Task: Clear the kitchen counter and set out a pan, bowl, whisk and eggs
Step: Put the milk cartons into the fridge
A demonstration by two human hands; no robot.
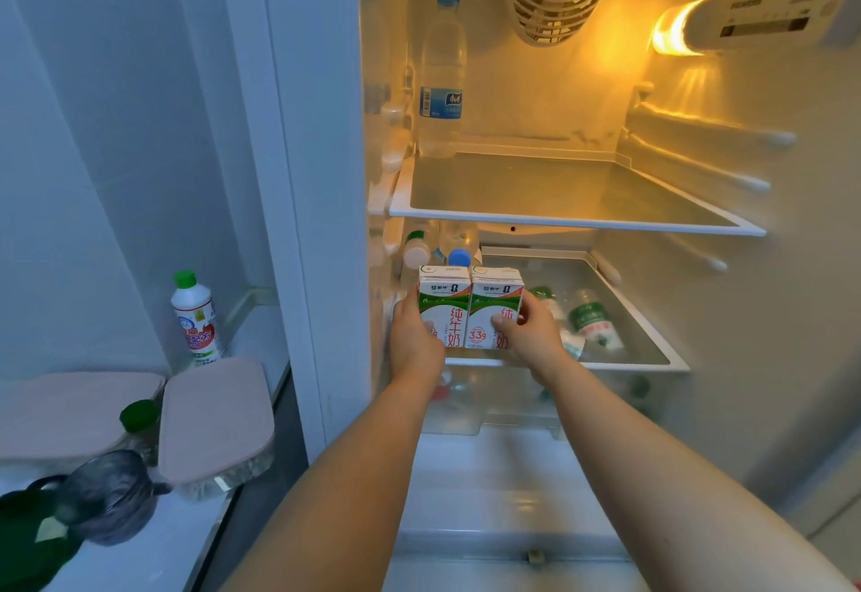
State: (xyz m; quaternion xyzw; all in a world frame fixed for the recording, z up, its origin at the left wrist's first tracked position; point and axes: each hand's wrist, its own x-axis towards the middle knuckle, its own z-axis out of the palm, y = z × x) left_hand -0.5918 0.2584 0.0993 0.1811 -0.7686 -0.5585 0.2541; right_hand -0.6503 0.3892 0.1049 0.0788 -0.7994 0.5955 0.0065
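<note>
Left hand [412, 340] grips one white, green-and-red milk carton [443, 307], right hand [529, 333] grips its twin [495, 307]; both upright, touching, at the middle glass fridge shelf [647, 365] front

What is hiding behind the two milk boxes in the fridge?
Behind the milk boxes stand bottles: one blue cap and one white cap poke up. Their lower parts are covered by the boxes and the hands.

Milk cartons [468, 309] on fridge shelf [652, 361]
</note>
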